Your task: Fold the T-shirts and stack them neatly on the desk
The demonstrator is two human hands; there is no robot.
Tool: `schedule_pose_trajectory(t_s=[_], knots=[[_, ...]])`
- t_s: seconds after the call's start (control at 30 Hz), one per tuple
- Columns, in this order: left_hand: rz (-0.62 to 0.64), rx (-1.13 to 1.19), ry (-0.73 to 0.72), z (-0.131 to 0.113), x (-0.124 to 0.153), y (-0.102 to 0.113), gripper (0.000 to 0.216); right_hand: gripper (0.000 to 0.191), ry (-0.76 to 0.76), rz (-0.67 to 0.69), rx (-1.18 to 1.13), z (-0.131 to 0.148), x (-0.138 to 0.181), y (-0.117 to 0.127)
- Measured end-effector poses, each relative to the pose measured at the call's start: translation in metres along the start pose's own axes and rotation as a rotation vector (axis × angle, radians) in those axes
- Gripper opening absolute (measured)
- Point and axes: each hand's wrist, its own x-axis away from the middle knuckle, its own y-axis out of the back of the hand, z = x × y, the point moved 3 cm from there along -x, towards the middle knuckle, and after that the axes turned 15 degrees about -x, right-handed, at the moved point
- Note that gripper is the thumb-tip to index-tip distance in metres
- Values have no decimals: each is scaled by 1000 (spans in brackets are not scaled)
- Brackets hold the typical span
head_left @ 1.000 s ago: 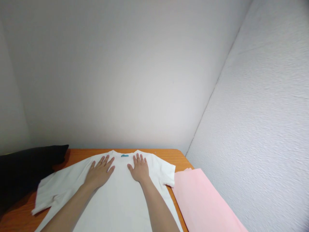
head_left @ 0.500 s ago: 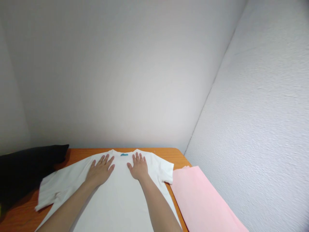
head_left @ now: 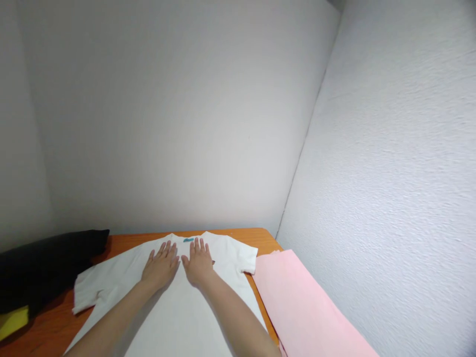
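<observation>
A white T-shirt [head_left: 178, 317] lies spread on the wooden table, its collar toward the wall and both short sleeves out to the sides. A small teal label [head_left: 188, 240] shows at the neckline. My left hand [head_left: 160, 265] rests flat on the upper chest, left of the collar, fingers stretched out. Just right of it, my right hand [head_left: 198, 265] lies palm down below the collar, its thumb close to the left hand. Beside the right hand a small dark mark [head_left: 213, 262] shows on the shirt. Neither hand grips the cloth.
Pink folded cloth [head_left: 301, 302] lies along the table's right edge, touching the shirt's sleeve. Black cloth [head_left: 52, 263] is heaped at the left, with a yellow piece [head_left: 15, 322] by it. The wooden table [head_left: 260, 235] meets a pale wall [head_left: 167, 124] behind.
My hands have come closer together on the shirt, the right one moving left and uncovering a dark mark. The view has shifted slightly, bringing more of the yellow piece in.
</observation>
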Motion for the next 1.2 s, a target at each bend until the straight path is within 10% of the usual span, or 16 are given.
schedule_pose_trajectory(t_s=[0.37,0.7,1.2], knots=[[77,71,-86,-9,59,-6,61,74,-13,91,-70,12,71,-9],[66,58,-73,90,65,-40,67,68,-94,25,29,-89,98,46],[75,34,-77,84,67,-34,67,68,-109,31,27,-99,101,52]])
